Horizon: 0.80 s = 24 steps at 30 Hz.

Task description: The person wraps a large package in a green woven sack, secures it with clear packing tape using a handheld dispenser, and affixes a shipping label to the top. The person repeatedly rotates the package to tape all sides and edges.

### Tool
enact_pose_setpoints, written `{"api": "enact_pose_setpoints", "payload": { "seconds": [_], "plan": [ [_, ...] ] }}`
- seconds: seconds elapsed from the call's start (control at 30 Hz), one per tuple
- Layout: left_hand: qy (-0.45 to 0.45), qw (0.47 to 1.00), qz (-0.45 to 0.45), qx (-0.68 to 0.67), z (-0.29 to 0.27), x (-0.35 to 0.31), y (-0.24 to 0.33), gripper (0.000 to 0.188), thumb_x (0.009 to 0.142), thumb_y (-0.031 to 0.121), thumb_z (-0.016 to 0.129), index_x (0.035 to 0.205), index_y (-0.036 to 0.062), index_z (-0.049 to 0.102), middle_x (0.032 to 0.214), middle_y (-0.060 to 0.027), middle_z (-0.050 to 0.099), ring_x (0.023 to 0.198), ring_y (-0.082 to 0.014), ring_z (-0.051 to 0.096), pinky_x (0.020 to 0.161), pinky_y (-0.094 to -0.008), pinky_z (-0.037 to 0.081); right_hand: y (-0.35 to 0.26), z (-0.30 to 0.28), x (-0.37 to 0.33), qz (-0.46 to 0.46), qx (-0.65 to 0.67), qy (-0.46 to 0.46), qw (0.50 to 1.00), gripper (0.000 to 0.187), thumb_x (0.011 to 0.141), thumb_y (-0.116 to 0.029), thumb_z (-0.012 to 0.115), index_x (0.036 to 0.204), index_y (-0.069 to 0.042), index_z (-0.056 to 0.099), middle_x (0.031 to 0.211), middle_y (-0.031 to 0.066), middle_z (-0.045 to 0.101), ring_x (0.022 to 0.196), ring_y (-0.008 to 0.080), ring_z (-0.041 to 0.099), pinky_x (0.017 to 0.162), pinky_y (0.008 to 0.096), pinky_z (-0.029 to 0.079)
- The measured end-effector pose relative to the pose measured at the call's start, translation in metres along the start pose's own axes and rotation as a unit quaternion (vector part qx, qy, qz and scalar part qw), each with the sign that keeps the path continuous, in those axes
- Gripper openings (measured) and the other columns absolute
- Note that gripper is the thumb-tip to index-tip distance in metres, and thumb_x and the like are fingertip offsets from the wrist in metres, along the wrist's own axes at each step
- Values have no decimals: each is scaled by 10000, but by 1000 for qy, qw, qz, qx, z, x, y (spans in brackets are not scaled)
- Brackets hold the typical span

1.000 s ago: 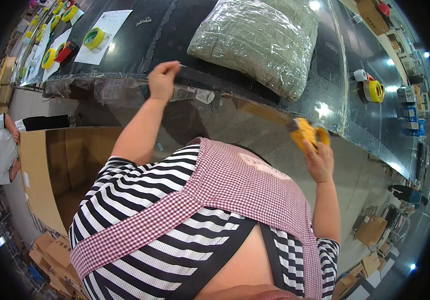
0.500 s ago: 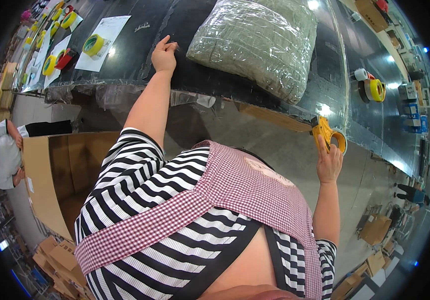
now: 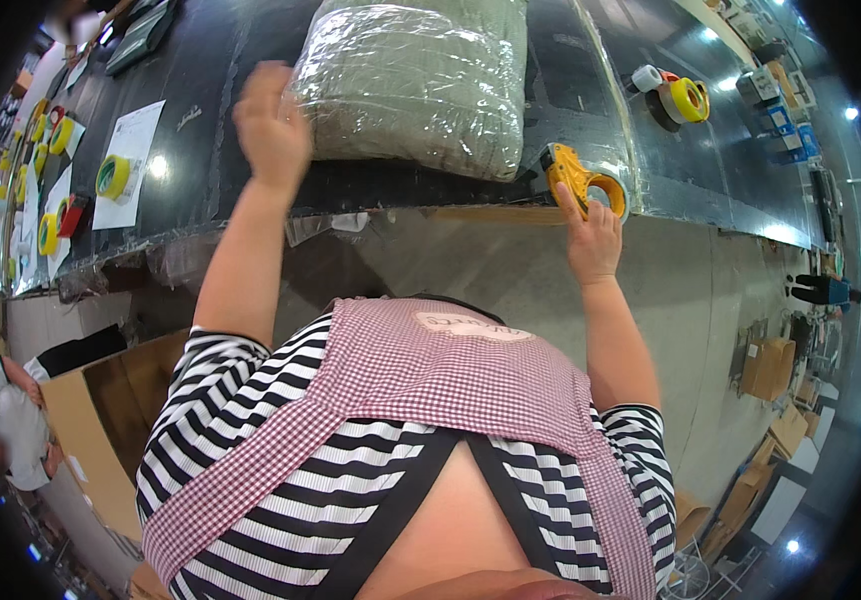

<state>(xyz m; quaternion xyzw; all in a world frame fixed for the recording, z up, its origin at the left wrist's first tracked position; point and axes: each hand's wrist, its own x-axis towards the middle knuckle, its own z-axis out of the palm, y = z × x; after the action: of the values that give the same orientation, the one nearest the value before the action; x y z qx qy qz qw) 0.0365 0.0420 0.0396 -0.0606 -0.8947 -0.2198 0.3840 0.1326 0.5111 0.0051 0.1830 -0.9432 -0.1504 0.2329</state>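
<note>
A large grey-green bundle wrapped in shiny clear plastic [image 3: 415, 95] lies on the dark tabletop in front of me. My left hand [image 3: 272, 130] is at its left side, slightly blurred, with the fingers stretched and the thumb close to the plastic. Whether it touches the wrap I cannot tell. In my right hand [image 3: 595, 238] is a yellow tape dispenser [image 3: 572, 175] with a roll of tape in it. It is at the table's front edge, just right of the bundle's near right corner.
Yellow tape rolls [image 3: 112, 176] and a red-and-black tape dispenser [image 3: 72, 214] lie among paper sheets [image 3: 140, 130] on the left. More tape rolls [image 3: 688, 100] sit at the right. A person [image 3: 15, 415] stands by a large open carton [image 3: 95, 430] at the lower left.
The whole view has swung, shifting the table and bundle leftward. My left hand has come up against the bundle's left side. My right hand has brought the tape dispenser nearer the bundle's right corner.
</note>
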Motion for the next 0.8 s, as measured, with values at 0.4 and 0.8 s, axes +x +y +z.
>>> {"api": "enact_pose_setpoints", "payload": {
  "seconds": [0.4, 0.8],
  "plan": [
    [-396, 605, 631, 281, 106, -40, 229, 464, 942, 338, 468, 1231, 42, 676, 1267, -129, 647, 1255, -327, 528, 1149, -571, 211, -7, 16, 36, -16, 54, 66, 996, 701, 847, -75, 522, 1487, -355, 458, 887, 38, 454, 804, 233, 497, 779, 367, 416],
    [-371, 692, 543, 299, 112, -53, 231, 474, 923, 337, 497, 1226, 23, 681, 1302, -168, 619, 1295, -376, 482, 1135, -573, 219, -10, 20, 37, 112, 150, 142, 972, 664, 795, -95, 619, 1405, -350, 558, 903, 40, 487, 851, 239, 525, 813, 386, 416]
  ]
}}
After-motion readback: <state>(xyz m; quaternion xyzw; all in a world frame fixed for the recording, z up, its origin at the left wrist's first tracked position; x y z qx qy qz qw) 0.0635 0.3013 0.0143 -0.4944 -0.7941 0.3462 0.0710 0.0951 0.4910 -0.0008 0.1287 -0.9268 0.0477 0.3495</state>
